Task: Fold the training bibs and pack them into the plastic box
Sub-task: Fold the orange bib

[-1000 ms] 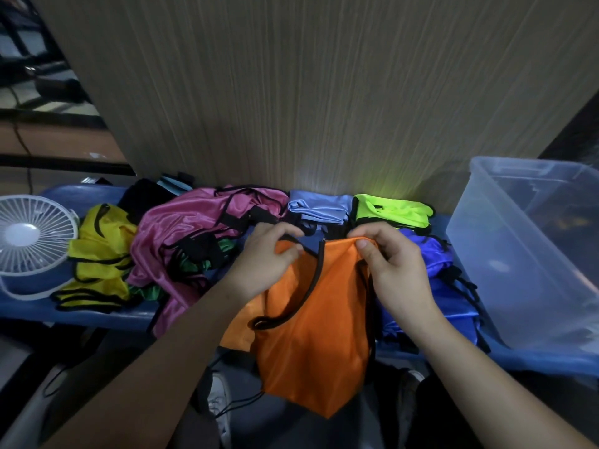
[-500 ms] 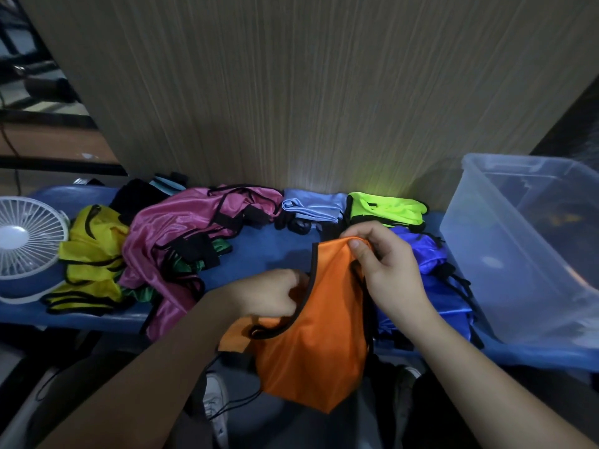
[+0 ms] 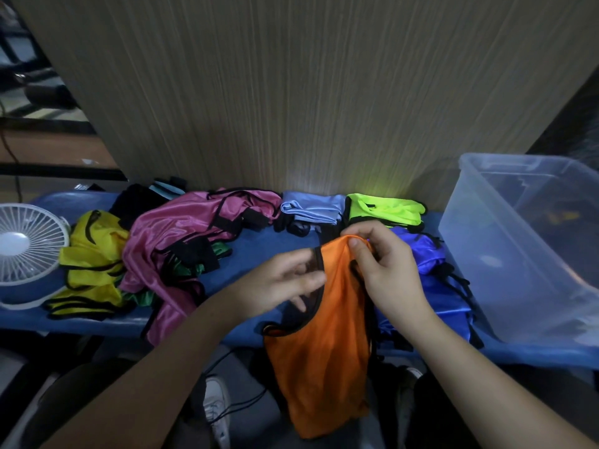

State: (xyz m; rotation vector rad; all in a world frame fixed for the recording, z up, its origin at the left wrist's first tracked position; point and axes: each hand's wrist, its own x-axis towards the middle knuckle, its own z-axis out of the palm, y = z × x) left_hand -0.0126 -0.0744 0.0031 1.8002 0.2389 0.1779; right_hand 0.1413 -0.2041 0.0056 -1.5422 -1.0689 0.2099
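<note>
An orange bib (image 3: pixel 324 351) with black trim hangs over the front edge of the blue bench (image 3: pixel 256 244). My right hand (image 3: pixel 385 273) pinches its bunched top between thumb and fingers. My left hand (image 3: pixel 285 280) is beside the bib's left trimmed edge, fingers spread loosely and touching it. The clear plastic box (image 3: pixel 486 254) stands at the right end of the bench, with no bibs visible in it. Folded light blue (image 3: pixel 311 209) and neon green (image 3: pixel 382 209) bibs lie against the wall. A blue bib (image 3: pixel 421 254) lies under my right hand.
Loose pink (image 3: pixel 194 228), yellow (image 3: pixel 94 254) and green (image 3: pixel 194 268) bibs are heaped at the left. A white fan (image 3: pixel 26 251) sits at the far left end. A wood-grain panel (image 3: pixel 291 92) rises right behind the bench. Shoes and cables lie on the floor below.
My left hand let go of the bib's top, slid down its left edge, and now has its fingers spread. My right hand kept its hold on the top. The bib hangs narrower.
</note>
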